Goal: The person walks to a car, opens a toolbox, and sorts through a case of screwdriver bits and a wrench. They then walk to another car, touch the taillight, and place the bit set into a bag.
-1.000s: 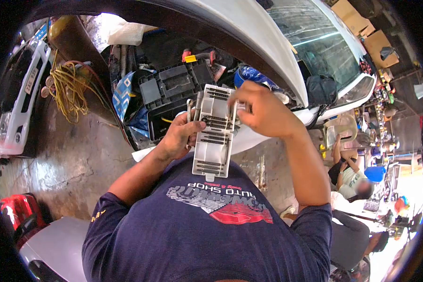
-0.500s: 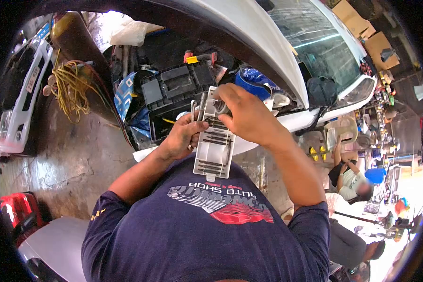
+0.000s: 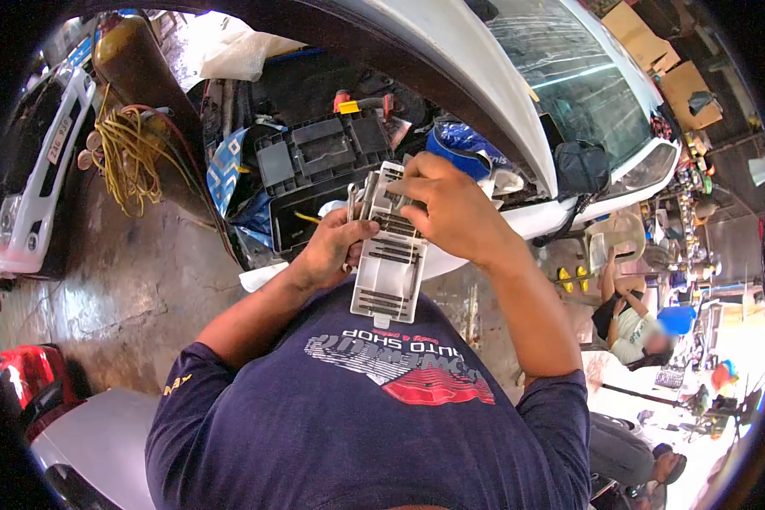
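A white plastic case with several slim dark metal bits in its slots lies open in front of my chest. My left hand is closed around the case's left edge and also holds a wrench that stands up beside it. Over the case's upper end is my right hand, its fingers bent down onto the slots there. Whatever those fingertips grip, if anything, is too small to make out.
Ahead, an open black toolbox sits in the engine bay of a white car, near a blue bag. A gas cylinder with yellow hoses stands at left. Another person is at the right.
The fingers of my right hand have shifted slightly at the case's upper end, showing more of its slots. My left hand keeps its hold.
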`<control>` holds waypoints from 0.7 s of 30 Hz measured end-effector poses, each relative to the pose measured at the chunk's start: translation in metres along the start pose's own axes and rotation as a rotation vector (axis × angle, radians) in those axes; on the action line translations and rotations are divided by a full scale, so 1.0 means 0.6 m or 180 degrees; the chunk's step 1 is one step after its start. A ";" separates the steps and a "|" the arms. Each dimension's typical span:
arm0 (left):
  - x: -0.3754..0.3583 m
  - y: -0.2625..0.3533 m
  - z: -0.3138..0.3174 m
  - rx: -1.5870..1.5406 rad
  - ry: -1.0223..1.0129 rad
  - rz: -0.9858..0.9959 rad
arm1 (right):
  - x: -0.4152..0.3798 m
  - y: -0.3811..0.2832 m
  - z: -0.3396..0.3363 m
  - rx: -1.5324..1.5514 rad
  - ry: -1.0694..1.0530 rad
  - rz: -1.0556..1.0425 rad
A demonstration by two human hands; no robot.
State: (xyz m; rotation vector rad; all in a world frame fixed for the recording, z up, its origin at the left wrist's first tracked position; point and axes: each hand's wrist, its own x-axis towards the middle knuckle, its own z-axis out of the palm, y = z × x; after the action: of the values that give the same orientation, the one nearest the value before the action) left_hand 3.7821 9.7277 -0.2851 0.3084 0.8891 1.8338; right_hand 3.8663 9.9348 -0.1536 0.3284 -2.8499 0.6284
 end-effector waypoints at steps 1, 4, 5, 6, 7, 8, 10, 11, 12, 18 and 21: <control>-0.001 0.000 0.002 -0.0002 -0.0002 -0.0002 | 0.000 0.002 -0.001 0.0017 -0.0082 0.0019; -0.004 0.003 0.013 -0.0021 0.0041 -0.0026 | 0.004 0.006 -0.006 -0.0069 -0.0164 0.0037; -0.002 0.000 0.014 -0.0029 0.0067 0.0023 | 0.005 0.005 -0.009 -0.0070 -0.0161 0.0046; 0.001 -0.003 0.014 -0.0034 0.0093 0.0072 | 0.006 0.002 -0.012 0.0003 -0.0196 0.0133; 0.004 -0.007 0.010 -0.0028 0.0086 0.0063 | 0.007 0.001 -0.015 0.0077 -0.0230 0.0223; 0.007 -0.012 0.007 -0.0034 0.0116 0.0068 | 0.008 0.006 -0.019 0.0079 -0.0227 0.0233; 0.009 -0.020 0.001 -0.0042 0.0151 0.0062 | 0.017 0.022 -0.028 0.0302 -0.0571 0.0253; 0.010 -0.020 0.000 -0.0019 0.0122 0.0068 | 0.023 0.025 -0.030 0.0310 -0.0571 0.0267; 0.012 -0.019 0.000 0.0010 0.0084 0.0081 | 0.030 0.029 -0.034 0.0282 -0.0805 0.0324; 0.004 -0.006 0.008 -0.0091 0.0088 0.0063 | 0.037 0.033 -0.038 0.0311 -0.0836 0.0269; 0.001 -0.002 0.014 -0.0112 0.0104 0.0075 | 0.019 0.039 -0.027 0.0615 -0.0580 0.0355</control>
State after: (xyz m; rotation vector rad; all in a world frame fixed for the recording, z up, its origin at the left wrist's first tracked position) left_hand 3.7876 9.7320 -0.2804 0.2688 0.8780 1.8789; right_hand 3.8515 9.9605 -0.1453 0.2703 -3.0030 0.9452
